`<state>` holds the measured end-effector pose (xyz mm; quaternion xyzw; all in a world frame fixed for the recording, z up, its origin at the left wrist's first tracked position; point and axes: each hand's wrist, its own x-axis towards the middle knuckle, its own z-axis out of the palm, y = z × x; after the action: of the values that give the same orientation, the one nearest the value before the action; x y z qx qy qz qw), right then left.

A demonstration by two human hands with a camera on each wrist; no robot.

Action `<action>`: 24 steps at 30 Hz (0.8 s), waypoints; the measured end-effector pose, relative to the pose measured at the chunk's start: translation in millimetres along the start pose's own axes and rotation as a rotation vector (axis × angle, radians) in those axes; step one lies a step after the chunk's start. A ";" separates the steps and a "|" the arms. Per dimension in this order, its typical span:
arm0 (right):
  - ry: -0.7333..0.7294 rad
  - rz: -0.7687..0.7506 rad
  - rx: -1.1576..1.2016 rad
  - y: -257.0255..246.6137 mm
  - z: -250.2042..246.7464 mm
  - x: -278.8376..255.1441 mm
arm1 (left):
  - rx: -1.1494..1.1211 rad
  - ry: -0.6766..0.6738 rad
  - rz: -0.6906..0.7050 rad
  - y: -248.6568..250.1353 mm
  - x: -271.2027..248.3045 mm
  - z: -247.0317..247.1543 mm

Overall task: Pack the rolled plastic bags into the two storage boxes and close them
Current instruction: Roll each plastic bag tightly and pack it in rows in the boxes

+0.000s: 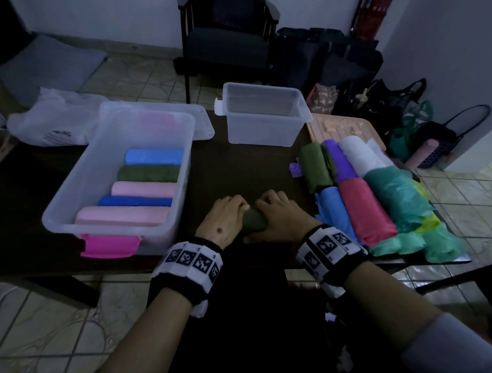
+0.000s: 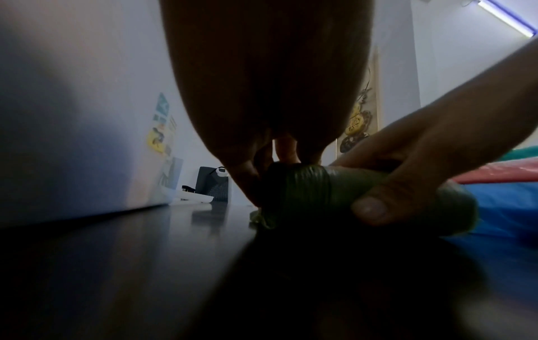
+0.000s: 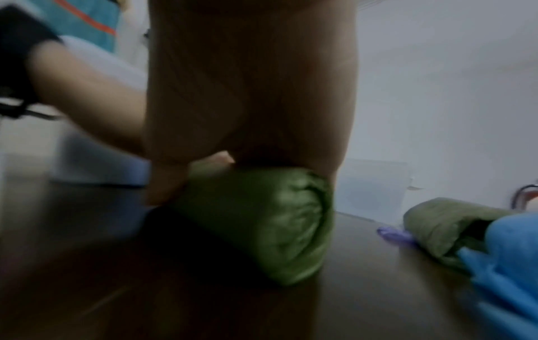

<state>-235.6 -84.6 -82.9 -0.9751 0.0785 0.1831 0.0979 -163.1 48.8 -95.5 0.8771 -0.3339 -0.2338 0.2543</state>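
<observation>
Both hands grasping dark green roll (image 1: pixel 254 221) on table (image 1: pixel 224 164): left hand (image 1: pixel 222 219) curled over its left end, right hand (image 1: pixel 279 217) over right | large box (image 1: pixel 72 198) left, five rolls inside | small box (image 1: pixel 264 113) empty | advice: keep roll tight, lay it parallel beside blue roll (image 1: pixel 154 157).

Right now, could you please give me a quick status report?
Both hands, left and right, grip dark green rolled plastic bag on table. Small clear box empty. Nothing blocking.
</observation>
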 end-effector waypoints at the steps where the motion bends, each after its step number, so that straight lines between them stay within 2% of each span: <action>1: -0.013 0.009 0.018 2.2 -2.1 0.9 | -0.001 -0.008 -0.008 0.6 0.0 1.5; 4: -0.042 0.074 0.127 3.6 -6.2 3.3 | -0.014 0.005 -0.021 2.2 -0.2 3.2; 9: -0.068 0.120 0.064 -1.0 -2.2 3.1 | -0.001 0.037 -0.017 3.8 -3.2 7.7; 12: -0.015 0.097 0.070 -2.2 3.4 -3.5 | -0.013 0.060 -0.007 2.6 -4.6 12.7; 15: 0.073 0.105 0.134 -5.1 14.5 -11.8 | -0.045 0.024 -0.011 1.9 -5.2 12.3; 19: 0.053 0.154 0.321 -7.0 21.8 -15.8 | -0.047 0.010 -0.006 15.1 -10.4 6.4; 22: 0.128 0.181 0.529 -9.4 15.2 -15.2 | -0.102 0.155 0.081 41.3 -20.7 -20.8; 24: 0.195 0.193 0.687 -16.5 2.4 -12.8 | -0.149 0.349 0.111 53.2 -32.9 -52.7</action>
<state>-245.0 -66.6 -77.7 -0.8862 0.2362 0.0605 0.3941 -179.3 52.8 -15.5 0.8632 -0.3143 -0.0877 0.3852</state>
